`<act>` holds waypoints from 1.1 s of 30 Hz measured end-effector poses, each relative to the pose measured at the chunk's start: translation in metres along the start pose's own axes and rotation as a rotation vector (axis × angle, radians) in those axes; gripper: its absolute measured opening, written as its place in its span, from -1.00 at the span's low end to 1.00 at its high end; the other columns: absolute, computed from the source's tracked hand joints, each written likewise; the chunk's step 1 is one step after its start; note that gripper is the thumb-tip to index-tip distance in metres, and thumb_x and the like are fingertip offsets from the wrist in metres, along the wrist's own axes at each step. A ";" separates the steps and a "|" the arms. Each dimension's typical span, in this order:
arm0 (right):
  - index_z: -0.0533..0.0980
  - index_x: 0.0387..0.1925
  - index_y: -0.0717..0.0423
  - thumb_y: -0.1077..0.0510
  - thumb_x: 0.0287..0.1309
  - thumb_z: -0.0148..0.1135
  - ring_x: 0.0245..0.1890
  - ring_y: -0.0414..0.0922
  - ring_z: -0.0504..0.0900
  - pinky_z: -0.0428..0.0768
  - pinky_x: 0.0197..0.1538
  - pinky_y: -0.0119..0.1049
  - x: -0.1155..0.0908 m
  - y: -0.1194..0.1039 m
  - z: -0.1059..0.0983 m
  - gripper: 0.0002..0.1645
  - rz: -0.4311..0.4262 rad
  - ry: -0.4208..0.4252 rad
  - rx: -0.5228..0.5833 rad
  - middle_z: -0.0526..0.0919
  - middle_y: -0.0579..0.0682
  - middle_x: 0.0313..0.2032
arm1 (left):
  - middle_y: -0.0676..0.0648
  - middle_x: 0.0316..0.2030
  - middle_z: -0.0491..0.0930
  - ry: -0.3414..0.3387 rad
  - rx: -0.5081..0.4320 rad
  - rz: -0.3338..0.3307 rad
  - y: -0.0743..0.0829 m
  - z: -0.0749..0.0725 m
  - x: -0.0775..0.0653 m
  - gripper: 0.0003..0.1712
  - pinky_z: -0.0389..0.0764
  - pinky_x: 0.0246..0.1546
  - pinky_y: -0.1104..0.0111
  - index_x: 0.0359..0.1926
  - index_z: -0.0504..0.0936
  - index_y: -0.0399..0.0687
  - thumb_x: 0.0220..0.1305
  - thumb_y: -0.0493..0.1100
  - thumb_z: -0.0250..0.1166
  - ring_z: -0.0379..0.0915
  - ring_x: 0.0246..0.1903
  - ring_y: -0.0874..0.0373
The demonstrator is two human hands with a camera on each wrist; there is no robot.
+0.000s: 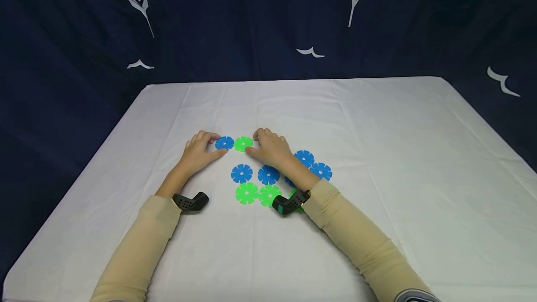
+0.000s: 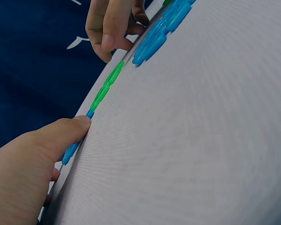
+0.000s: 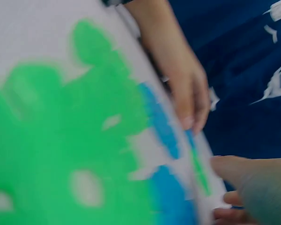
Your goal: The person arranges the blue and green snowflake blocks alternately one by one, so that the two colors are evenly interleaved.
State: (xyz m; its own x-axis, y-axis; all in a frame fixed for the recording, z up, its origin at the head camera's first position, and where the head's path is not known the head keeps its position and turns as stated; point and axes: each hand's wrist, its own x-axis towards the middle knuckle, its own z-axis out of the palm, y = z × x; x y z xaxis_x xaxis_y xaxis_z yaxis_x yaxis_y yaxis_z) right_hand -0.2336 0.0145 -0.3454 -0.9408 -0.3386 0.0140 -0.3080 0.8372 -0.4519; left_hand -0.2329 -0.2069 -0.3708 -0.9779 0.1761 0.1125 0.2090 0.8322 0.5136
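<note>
Flat on the white tablecloth, a blue notched plastic disc [image 1: 224, 143] and a green notched disc [image 1: 243, 144] lie edge to edge. My left hand [image 1: 200, 153] holds the blue one by its rim, thumb at the near side and index finger at the far side. In the left wrist view, the left thumb [image 2: 75, 126] covers part of that blue disc. Just right of the green disc is my right hand [image 1: 272, 148], its thumb and fingers spread apart around nothing. A small gap separates the right thumb [image 3: 227, 168] from the green disc in the right wrist view.
Nearer to me lie more blue discs [image 1: 241, 174] in a row, with green discs [image 1: 246, 193] in front of them. Two blue discs [image 1: 321, 171] show beyond the right forearm, which hides part of the group. A dark blue curtain [image 1: 251, 22] hangs behind the table.
</note>
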 end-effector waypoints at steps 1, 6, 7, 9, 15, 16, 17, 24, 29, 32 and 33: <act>0.35 0.08 0.11 -0.19 0.12 0.09 -0.01 0.01 0.50 0.35 0.09 -0.06 -0.001 -0.001 -0.004 -0.39 0.002 -0.038 -0.003 0.49 0.06 0.01 | -0.17 -0.05 0.36 0.000 0.004 0.001 0.000 0.000 0.000 -0.37 0.11 0.01 0.12 0.11 0.39 -0.15 0.12 0.14 0.21 0.23 -0.05 -0.02; 0.32 0.10 0.07 -0.16 0.08 0.14 -0.07 -0.06 0.45 0.37 0.10 -0.07 -0.007 0.001 -0.022 -0.38 -0.039 -0.261 -0.034 0.44 0.03 0.00 | -0.17 -0.05 0.36 0.006 0.004 -0.002 0.000 0.001 -0.001 -0.37 0.11 -0.01 0.12 0.10 0.40 -0.15 0.11 0.13 0.21 0.23 -0.05 -0.02; 0.33 0.10 0.07 -0.15 0.07 0.16 -0.09 -0.07 0.44 0.37 0.09 -0.10 -0.009 0.002 -0.025 -0.38 -0.061 -0.301 -0.042 0.42 0.03 -0.01 | -0.17 -0.05 0.36 0.006 0.003 -0.002 0.000 0.001 -0.001 -0.37 0.11 -0.01 0.12 0.10 0.40 -0.15 0.11 0.13 0.22 0.23 -0.05 -0.02; 0.34 0.10 0.03 -0.13 0.04 0.21 -0.09 -0.10 0.40 0.38 0.06 -0.15 -0.010 0.005 -0.029 -0.38 -0.115 -0.367 -0.062 0.40 0.01 -0.03 | -0.17 -0.05 0.36 0.004 0.001 -0.003 0.000 0.001 -0.001 -0.37 0.11 -0.01 0.12 0.10 0.40 -0.15 0.11 0.13 0.22 0.23 -0.05 -0.02; 0.37 0.08 -0.11 -0.12 -0.02 0.28 -0.08 -0.15 0.32 0.29 0.03 -0.21 -0.013 0.014 -0.033 -0.40 -0.228 -0.463 -0.049 0.36 -0.10 -0.06 | -0.17 -0.05 0.36 0.006 0.003 0.002 0.000 0.001 -0.001 -0.37 0.11 -0.02 0.11 0.11 0.40 -0.16 0.11 0.12 0.23 0.23 -0.06 -0.02; 0.37 0.07 -0.13 -0.12 -0.02 0.28 -0.08 -0.16 0.31 0.27 0.02 -0.22 -0.013 0.015 -0.033 -0.42 -0.245 -0.472 -0.041 0.36 -0.11 -0.07 | -0.17 -0.05 0.36 0.007 0.002 0.002 0.000 0.001 0.000 -0.38 0.11 -0.02 0.12 0.11 0.40 -0.15 0.11 0.12 0.23 0.23 -0.06 -0.02; 0.38 0.06 -0.15 -0.13 -0.02 0.28 -0.09 -0.17 0.31 0.26 0.01 -0.23 -0.012 0.015 -0.031 -0.43 -0.258 -0.477 -0.036 0.36 -0.11 -0.08 | -0.17 -0.06 0.36 0.007 0.001 0.002 0.000 0.001 0.000 -0.38 0.11 -0.01 0.11 0.11 0.40 -0.15 0.11 0.11 0.23 0.23 -0.06 -0.02; 0.40 0.05 -0.14 -0.14 0.00 0.26 -0.11 -0.21 0.33 0.20 -0.06 -0.27 -0.010 0.013 -0.020 -0.46 -0.385 -0.444 -0.004 0.39 -0.12 -0.12 | -0.16 -0.07 0.37 0.005 -0.010 0.000 0.001 0.001 0.001 -0.38 0.10 0.02 0.11 0.10 0.40 -0.16 0.11 0.11 0.22 0.23 -0.06 -0.02; 0.40 0.06 -0.14 -0.15 -0.02 0.27 -0.03 -0.22 0.36 0.20 0.01 -0.21 -0.013 0.006 -0.015 -0.42 -0.399 -0.403 -0.032 0.42 -0.12 -0.08 | -0.16 -0.08 0.36 0.004 0.002 0.006 0.000 0.000 0.002 -0.38 0.11 0.00 0.11 0.09 0.40 -0.16 0.11 0.12 0.21 0.23 -0.07 -0.02; 0.40 0.06 -0.13 -0.17 -0.02 0.26 -0.05 -0.22 0.37 0.21 0.03 -0.18 -0.014 0.002 -0.011 -0.42 -0.404 -0.380 -0.049 0.42 -0.12 -0.07 | -0.15 -0.08 0.35 0.000 -0.003 0.004 -0.001 0.000 0.001 -0.38 0.10 0.01 0.11 0.10 0.40 -0.15 0.11 0.13 0.20 0.23 -0.07 -0.01; 0.39 0.06 -0.13 -0.18 -0.02 0.25 -0.06 -0.22 0.37 0.21 0.04 -0.18 -0.014 0.001 -0.010 -0.42 -0.407 -0.373 -0.052 0.42 -0.13 -0.07 | -0.15 -0.08 0.35 -0.001 -0.006 0.001 -0.001 0.000 0.001 -0.38 0.10 0.01 0.11 0.10 0.40 -0.15 0.11 0.13 0.21 0.22 -0.07 -0.01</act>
State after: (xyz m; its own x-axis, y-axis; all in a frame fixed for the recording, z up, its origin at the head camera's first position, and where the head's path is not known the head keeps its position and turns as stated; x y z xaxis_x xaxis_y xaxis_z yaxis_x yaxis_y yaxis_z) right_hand -0.2220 0.0245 -0.3373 -0.6339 -0.7601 -0.1428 -0.6514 0.6242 -0.4314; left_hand -0.2343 -0.2076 -0.3712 -0.9778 0.1769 0.1123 0.2096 0.8289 0.5186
